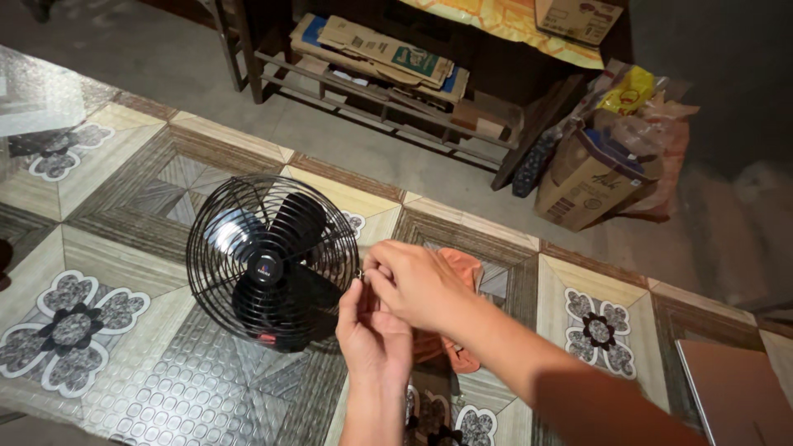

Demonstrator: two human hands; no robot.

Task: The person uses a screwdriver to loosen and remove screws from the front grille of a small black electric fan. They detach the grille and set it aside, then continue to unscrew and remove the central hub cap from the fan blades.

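Both hands meet at the right rim of a small black fan (271,263). The right hand (420,283) has its fingers (382,263) drawn narrow, pinched at the edge of the wire guard; whatever small part sits between them is too small to tell. The left hand (373,334) rises from below, fingers curled close, thumb tip touching the same spot on the guard. The fan lies just left of the fingers on the patterned surface (124,372), its guard face and hub tilted up toward the camera, blades visible behind the wires. An orange cloth (467,268) lies directly behind the hands
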